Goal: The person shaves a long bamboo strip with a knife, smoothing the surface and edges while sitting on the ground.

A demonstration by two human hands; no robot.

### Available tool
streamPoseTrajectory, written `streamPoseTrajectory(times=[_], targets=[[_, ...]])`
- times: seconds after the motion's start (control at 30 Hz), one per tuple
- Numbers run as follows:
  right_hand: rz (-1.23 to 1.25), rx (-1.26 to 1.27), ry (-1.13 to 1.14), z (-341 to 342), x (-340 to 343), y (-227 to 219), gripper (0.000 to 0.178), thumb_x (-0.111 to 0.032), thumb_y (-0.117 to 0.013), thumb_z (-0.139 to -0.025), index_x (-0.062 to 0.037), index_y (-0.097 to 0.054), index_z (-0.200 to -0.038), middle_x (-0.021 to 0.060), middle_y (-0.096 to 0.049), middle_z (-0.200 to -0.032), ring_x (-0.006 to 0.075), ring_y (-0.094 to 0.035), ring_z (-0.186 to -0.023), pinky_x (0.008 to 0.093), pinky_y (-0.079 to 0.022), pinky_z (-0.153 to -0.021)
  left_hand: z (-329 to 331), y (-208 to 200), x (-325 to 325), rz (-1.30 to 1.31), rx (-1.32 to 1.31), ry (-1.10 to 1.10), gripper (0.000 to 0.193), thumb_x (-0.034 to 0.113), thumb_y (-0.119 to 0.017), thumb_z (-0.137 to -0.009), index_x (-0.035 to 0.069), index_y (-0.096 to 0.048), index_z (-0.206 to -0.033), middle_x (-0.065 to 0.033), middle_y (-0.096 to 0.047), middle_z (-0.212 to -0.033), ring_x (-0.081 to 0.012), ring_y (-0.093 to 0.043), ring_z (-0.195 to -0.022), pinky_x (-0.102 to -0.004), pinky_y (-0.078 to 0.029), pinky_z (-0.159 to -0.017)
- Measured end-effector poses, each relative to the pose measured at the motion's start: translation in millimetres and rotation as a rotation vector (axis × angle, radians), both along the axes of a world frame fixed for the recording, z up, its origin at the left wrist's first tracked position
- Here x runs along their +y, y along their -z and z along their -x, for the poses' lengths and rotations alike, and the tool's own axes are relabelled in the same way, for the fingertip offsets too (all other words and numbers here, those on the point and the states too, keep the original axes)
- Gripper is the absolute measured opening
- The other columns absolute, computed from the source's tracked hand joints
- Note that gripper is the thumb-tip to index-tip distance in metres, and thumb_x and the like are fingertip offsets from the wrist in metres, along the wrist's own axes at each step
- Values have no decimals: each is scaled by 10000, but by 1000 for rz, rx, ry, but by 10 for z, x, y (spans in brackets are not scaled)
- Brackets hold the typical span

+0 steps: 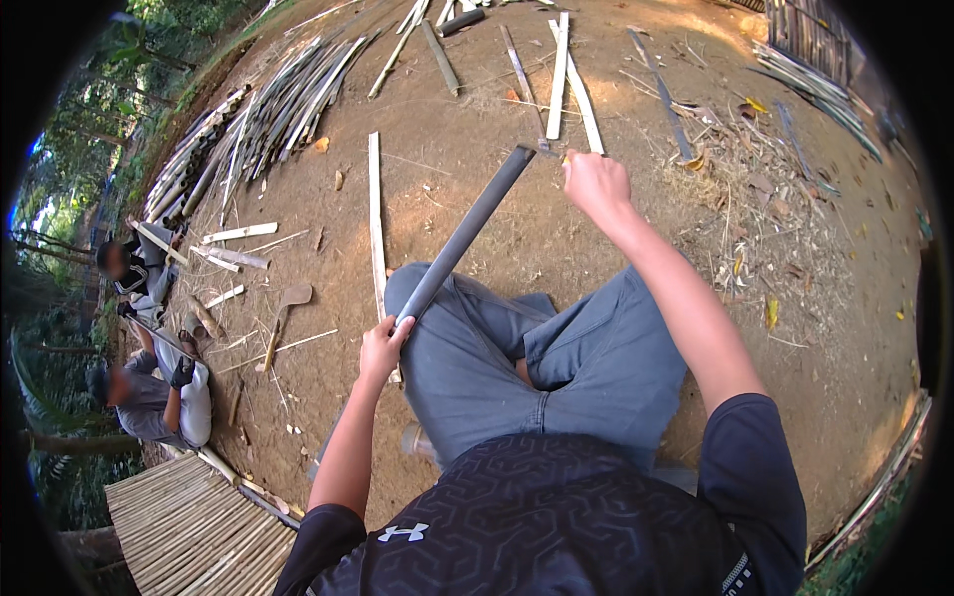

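A long, dark grey-brown length of split bamboo [462, 230] slants up and to the right across my left knee. Around its lower end, my left hand [380, 348] is closed, thumb along the edge. My right hand [596, 187] is a fist beyond my knees, wrapped round the handle of what looks like a knife [546, 152]. Only a short bit of its dark blade shows, right at the far end of the bamboo; my fingers hide the rest. Below the bamboo, a pale bamboo strip [376, 214] lies on the ground beside my left leg.
Two people [164, 392] sit at the left with bamboo pieces. Behind them lies a large pile of bamboo strips [288, 104]. A wooden-handled tool with a broad head [295, 295] rests on the dirt. Pale strips [559, 79] lie ahead, shavings [730, 179] at right, a slatted bamboo panel [189, 521] lower left.
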State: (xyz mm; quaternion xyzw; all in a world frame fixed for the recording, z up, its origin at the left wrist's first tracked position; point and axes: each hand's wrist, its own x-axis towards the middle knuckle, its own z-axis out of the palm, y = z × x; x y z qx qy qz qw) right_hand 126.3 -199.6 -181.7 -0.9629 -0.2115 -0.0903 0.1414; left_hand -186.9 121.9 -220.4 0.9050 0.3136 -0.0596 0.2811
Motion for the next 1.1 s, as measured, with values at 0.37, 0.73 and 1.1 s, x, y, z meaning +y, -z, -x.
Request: streamPoseTrajectory(times=[0.37,0.73,1.1], targets=[[123,151,208,-280,-231,175,164,-143,-624,-880,-50,-752,-926,176,-742,-854,309,-744,-807,395,-596,-684,-68,-127,-109,62,49,-32,547,566,-612,-922,31,-629,-807,-127,-613,-637,-251,-608,-575,-409,-458,-593],[-115,504,337,207,-872,1041,308,-320,-549,-979,-111,-678,-1164,187,-717,-1047,381,-676,-1022,487,-529,-882,-58,25,179,47,-85,0,557,549,-580,-948,10,-654,-829,-136,-606,-637,-228,-589,-562,-402,-459,-601],[22,417,260,370,-807,1085,314,-318,-528,-993,-88,-639,-1175,193,-701,-1054,370,-681,-1002,488,-532,-862,-723,-934,1118,-155,-480,76,488,443,-806,-825,49,-530,-746,8,-471,-528,-85,-446,-442,-286,-337,-408]])
